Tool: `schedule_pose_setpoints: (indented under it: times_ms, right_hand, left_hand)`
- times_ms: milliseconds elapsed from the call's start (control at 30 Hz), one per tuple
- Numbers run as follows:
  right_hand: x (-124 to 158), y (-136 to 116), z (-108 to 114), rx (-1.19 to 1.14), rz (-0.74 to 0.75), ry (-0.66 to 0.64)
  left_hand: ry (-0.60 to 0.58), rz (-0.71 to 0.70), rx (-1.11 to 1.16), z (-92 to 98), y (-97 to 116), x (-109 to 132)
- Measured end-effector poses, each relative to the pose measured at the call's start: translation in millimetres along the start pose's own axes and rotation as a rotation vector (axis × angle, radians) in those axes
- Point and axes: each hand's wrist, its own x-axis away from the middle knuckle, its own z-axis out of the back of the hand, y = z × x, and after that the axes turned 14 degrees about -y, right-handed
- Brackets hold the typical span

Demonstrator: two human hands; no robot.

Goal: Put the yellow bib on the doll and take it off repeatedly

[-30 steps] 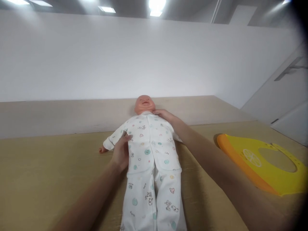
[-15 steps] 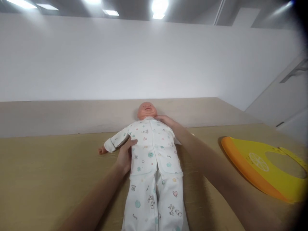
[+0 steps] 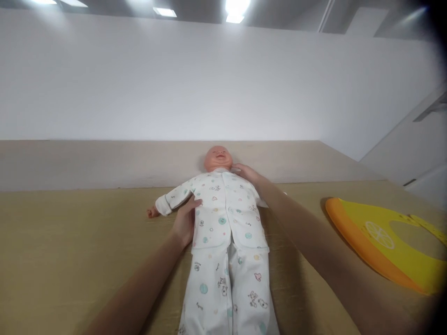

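Observation:
A baby doll (image 3: 226, 209) lies face up, dressed in a white printed jacket and trousers; its lower legs run out of view at the bottom. My left hand (image 3: 186, 221) grips the doll's side below the armpit, thumb on the jacket's front, the other fingers mostly hidden beside or beneath the body. Up at the neck and shoulder on the other side, my right hand (image 3: 247, 172) is closed against the doll near the collar. Its fingertips are partly hidden there. My right forearm covers most of the doll's arm on that side.
On the right of the tan tabletop (image 3: 70, 256) lies a yellow and orange bib (image 3: 380, 235) with a citrus slice print. A pale raised ledge (image 3: 87, 165) runs along the back, below a white wall (image 3: 174, 83).
The view has shifted slightly, so the doll and bib appear a little further right. My right fingertips have moved slightly at the doll's neck. My left hand keeps its hold on the side.

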Motion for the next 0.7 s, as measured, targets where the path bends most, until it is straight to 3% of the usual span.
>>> schedule_pose_setpoints:
  times_ms: [67,167,233,300,400,500,567,633,700]
  right_hand:
    - [9.2,-2.3,6.5,0.015,0.036,0.069]
    - [37.7,-6.4,11.1,0.056,0.359,0.33]
    - [67.6,-8.9,5.7,0.096,0.51,0.348]
    - [105.2,-9.3,-11.1,0.262,0.548,0.254]
    - [164.6,0.7,-57.7,0.607,0.534,0.009]
    - [205.4,29.2,-112.2,0.973,0.534,-0.495]
    - [216.4,53.7,-139.5,1.331,0.582,-0.682]
    - [219.1,74.4,-154.2,1.66,0.569,-0.75]
    - [221.3,86.2,-156.3,1.837,0.512,-0.735]
  left_hand:
    - [-0.028,-0.013,0.0,2.0,0.1,-0.5]
    - [-0.054,-0.035,-0.003,5.7,0.1,-1.5]
    - [-0.053,-0.047,-0.011,7.9,-0.6,-2.1]
    - [-0.044,-0.053,-0.02,9.2,-1.8,-2.6]
    - [-0.032,-0.056,-0.037,8.7,-3.8,-2.8]
    - [-0.047,-0.071,-0.059,6.3,-5.0,-2.0]
    - [-0.057,-0.084,-0.076,5.2,-5.2,-0.3]
    - [-0.06,-0.089,-0.094,5.2,-4.9,2.4]
    - [-0.069,-0.092,-0.109,6.2,-4.4,5.9]
